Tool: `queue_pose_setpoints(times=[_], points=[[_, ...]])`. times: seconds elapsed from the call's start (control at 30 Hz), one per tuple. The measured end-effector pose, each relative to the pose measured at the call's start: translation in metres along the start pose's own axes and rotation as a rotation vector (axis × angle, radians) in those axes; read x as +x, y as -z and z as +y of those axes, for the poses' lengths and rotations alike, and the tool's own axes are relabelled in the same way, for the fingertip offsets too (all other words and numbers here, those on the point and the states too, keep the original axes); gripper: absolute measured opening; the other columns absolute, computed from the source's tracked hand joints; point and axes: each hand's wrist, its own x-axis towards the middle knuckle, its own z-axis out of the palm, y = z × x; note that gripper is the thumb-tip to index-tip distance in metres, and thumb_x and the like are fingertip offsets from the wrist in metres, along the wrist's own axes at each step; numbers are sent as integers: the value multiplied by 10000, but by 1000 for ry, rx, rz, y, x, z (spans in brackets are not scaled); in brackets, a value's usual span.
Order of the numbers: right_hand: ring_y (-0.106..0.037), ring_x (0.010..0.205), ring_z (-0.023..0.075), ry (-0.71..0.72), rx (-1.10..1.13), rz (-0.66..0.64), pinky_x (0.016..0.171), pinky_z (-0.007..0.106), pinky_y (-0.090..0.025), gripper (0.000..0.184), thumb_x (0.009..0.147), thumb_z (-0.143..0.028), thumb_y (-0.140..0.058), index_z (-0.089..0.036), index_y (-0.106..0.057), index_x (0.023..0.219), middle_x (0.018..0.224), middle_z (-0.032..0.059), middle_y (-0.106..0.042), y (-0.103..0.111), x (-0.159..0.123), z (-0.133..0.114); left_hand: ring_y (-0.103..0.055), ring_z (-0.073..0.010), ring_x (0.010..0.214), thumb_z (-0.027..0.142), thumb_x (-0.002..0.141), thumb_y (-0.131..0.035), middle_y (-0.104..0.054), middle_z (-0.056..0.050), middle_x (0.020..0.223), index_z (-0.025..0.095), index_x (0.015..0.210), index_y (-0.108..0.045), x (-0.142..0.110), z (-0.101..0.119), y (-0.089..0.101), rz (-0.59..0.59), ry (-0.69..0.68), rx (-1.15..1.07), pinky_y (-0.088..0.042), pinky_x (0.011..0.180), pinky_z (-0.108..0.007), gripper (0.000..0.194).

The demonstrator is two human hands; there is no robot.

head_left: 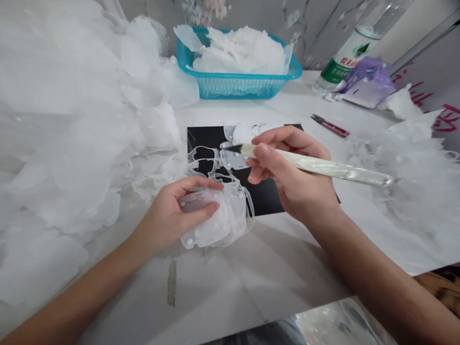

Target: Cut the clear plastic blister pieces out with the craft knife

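Note:
My left hand (187, 206) is closed around a stack of translucent plastic pieces (212, 223) with small round studs, thumb on top. Between the thumb and fingers of my right hand (287, 167) is a long pearly-white tool with a dark pointed tip (341, 172), pen-like in shape. Its tip points left, over a studded translucent piece (233, 160) on the black mat (266, 191); whether it touches cannot be told. Thin clear plastic frames (204, 155) lie left of that piece. More translucent pieces (247, 132) lie at the mat's back edge.
White translucent sheets (72, 120) are heaped along the left. At the back stands a blue basket (244, 86) filled with white pieces. Pink-handled thread snips (330, 125), a plastic bottle (341, 62), a purple tissue pack (370, 81) and a pile of clear scraps (406, 177) are on the right.

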Motion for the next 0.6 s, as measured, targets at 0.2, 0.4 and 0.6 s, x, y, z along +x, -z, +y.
queue_pose_setpoints(times=[0.2, 0.4, 0.6], points=[[-624, 563, 89, 6, -19, -209, 489, 228, -499, 162, 716, -124, -747, -272, -746, 782, 705, -33, -681, 3, -3, -11, -661, -176, 838, 275, 714, -693, -694, -34, 1063, 231, 1087, -665, -2, 0, -1, -13, 10, -64, -534, 611, -227, 377], [-624, 627, 110, 128, -307, -357, 521, 243, -488, 119, 719, -106, -722, -215, -731, 764, 727, -2, -692, 8, 0, -18, -657, -187, 955, 272, 743, -681, -683, -11, 1119, 254, 1089, -672, 0, -3, -1, -13, -28, -34, -554, 708, -223, 346], [-637, 660, 111, 252, -415, -362, 586, 236, -508, 145, 736, -59, -664, -195, -713, 741, 733, 13, -691, 2, -2, -9, -643, -185, 1011, 237, 743, -669, -683, 15, 1127, 274, 1090, -669, -2, -1, -1, -14, -72, 2, -535, 856, -250, 349]])
